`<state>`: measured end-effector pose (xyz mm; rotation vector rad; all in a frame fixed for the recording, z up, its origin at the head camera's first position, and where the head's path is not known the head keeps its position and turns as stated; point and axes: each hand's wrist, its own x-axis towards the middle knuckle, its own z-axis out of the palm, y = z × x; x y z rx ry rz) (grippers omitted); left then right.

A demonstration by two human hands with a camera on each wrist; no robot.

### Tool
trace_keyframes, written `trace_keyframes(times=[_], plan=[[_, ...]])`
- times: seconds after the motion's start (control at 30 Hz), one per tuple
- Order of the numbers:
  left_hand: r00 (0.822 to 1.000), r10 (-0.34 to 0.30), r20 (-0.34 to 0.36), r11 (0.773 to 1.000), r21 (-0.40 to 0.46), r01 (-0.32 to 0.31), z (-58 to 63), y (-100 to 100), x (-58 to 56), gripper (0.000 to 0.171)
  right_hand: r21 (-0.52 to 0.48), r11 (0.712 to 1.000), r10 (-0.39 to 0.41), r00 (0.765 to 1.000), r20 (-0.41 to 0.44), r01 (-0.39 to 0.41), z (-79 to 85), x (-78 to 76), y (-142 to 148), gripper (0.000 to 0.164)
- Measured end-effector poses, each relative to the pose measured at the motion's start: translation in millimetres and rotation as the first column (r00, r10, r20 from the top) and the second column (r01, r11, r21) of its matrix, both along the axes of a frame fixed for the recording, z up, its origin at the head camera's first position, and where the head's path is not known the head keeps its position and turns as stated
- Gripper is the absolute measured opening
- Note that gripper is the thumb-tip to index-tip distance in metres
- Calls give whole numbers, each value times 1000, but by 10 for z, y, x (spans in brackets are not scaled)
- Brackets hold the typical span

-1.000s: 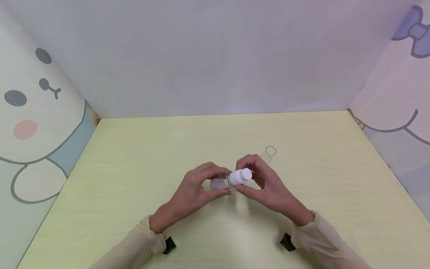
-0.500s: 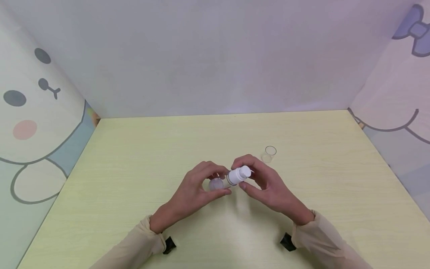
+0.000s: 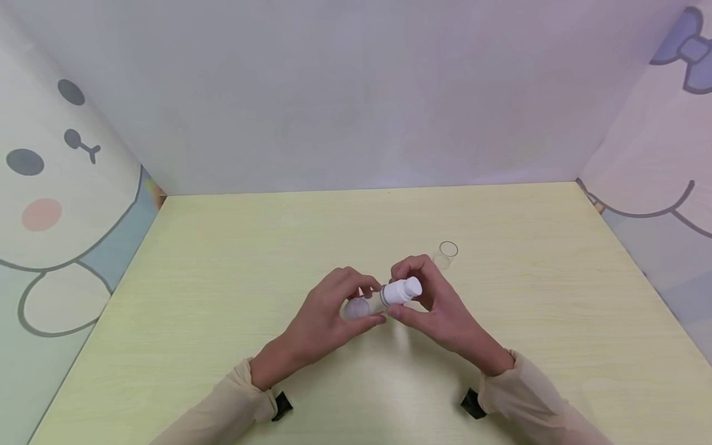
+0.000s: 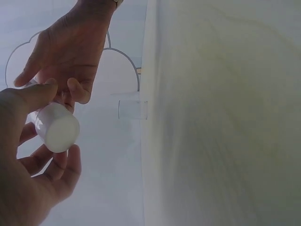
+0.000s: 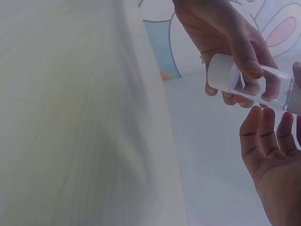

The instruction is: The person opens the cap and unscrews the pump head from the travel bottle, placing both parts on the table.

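A clear pump bottle (image 3: 376,303) with a white bottom and a white pump top (image 3: 398,291) is held tilted above the table, its top pointing right. My left hand (image 3: 328,309) grips the transparent body, thumb on the near side and fingers on the far side. Around the white collar, my right hand (image 3: 436,306) pinches with thumb and forefinger. In the right wrist view the see-through body (image 5: 263,84) shows no visible contents, and the pump top is mostly cut off at the edge. The left wrist view shows the white bottom (image 4: 61,132) facing the camera.
A clear cap (image 3: 448,250) stands on the pale wooden table (image 3: 250,247) just beyond my right hand. A grey-white panel (image 3: 356,93) rises behind the table. Panels with cartoon prints (image 3: 55,154) flank both sides.
The right thumb and fingers came away from the collar slightly half a second ago and now pinch it again. The bottle has shifted slightly; the cap has stayed put.
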<state>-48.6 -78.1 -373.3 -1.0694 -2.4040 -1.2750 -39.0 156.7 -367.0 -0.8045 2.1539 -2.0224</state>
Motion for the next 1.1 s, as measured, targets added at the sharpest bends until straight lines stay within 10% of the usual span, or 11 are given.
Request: trace_keyframes(times=[0.5, 0.83, 1.1], plan=[[984, 8, -177, 993, -114, -29, 0, -4, -10, 42, -17, 998, 63, 996, -59, -64, -17, -24, 14, 39], [870, 26, -492, 939, -287, -190, 6, -17, -13, 43, -24, 993, 114, 982, -148, -119, -52, -65, 19, 41], [858, 40, -513, 930, -295, -219, 23, -26, -10, 42, 45, 997, 58, 996, -74, -55, -34, -43, 40, 44]])
